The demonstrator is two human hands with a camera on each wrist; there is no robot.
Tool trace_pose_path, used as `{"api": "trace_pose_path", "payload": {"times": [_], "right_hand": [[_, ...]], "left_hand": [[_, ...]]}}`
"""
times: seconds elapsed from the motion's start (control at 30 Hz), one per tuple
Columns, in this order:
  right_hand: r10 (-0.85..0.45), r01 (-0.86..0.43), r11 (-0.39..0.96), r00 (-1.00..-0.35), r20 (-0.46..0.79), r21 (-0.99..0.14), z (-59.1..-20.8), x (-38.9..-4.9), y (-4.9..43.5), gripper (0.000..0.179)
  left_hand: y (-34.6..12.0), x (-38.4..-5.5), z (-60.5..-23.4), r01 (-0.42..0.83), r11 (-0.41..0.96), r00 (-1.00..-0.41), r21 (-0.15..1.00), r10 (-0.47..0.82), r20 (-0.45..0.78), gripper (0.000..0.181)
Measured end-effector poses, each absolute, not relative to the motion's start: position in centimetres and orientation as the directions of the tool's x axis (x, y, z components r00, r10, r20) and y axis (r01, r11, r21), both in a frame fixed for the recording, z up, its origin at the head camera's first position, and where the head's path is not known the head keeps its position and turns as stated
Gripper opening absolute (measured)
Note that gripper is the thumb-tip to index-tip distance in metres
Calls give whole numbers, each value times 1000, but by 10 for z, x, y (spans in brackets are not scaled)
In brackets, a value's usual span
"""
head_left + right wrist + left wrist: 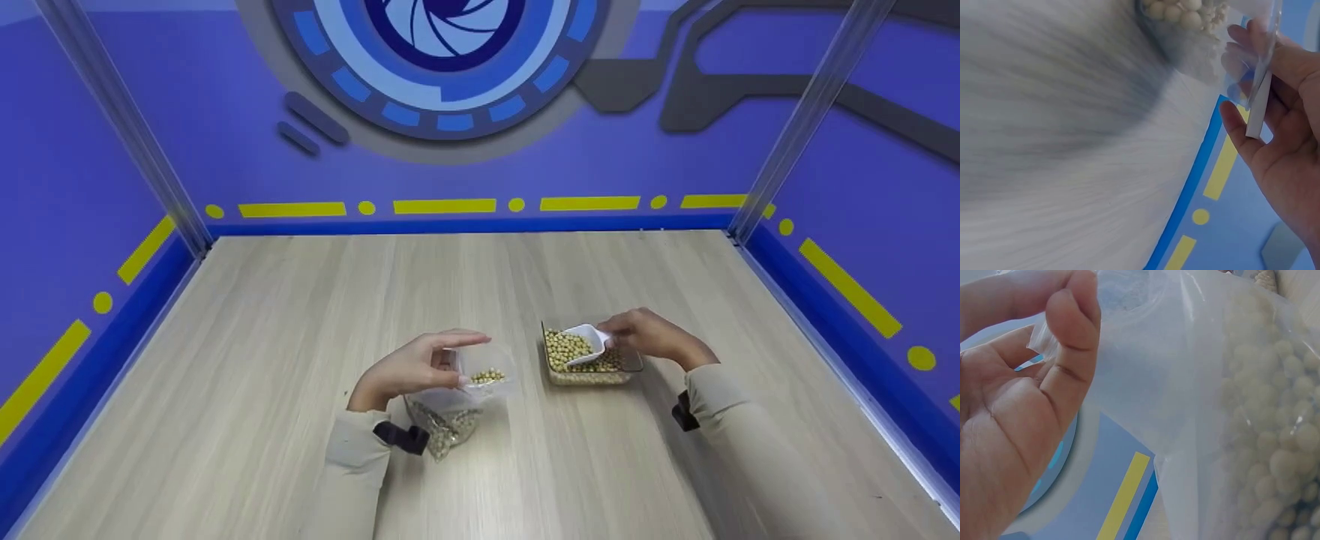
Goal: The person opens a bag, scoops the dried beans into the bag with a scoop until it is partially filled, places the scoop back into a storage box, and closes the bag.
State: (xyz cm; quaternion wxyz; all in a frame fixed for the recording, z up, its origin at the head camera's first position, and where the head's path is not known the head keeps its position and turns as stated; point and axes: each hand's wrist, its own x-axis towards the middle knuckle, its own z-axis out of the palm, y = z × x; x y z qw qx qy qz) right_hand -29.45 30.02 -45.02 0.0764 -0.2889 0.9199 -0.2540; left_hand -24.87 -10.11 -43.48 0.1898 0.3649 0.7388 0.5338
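Note:
My left hand (pixel 417 367) grips the edge of a clear plastic bag (pixel 1140 377), its thumb and fingers spread at the mouth. Round, pale yellow beans (pixel 1283 455) fill the bag's lower part, and a few more show near its opening in the head view. To the right, a clear rectangular container (pixel 592 378) holds more of these beans (pixel 564 349). My right hand (pixel 654 334) holds a white scoop (pixel 589 341) by its handle, with the scoop's bowl among the beans. In the right wrist view, the handle (pixel 1258 109) shows in that hand beside the container's clear wall.
Both the bag and the container are on a light wood-grain table (pixel 300 300). Blue-purple panels with yellow markings (pixel 445 205) rise at the back and both sides, and metal posts (pixel 795 112) stand at the rear corners.

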Motion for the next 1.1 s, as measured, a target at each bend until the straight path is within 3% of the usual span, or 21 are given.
{"api": "trace_pose_path", "payload": {"times": [1.1], "right_hand": [[-553,-434,657,-833,-3,-617,-444,-286,304,28]], "left_hand": [[-102,-249,-435,365,196,-657,910,747,103,62]]}}
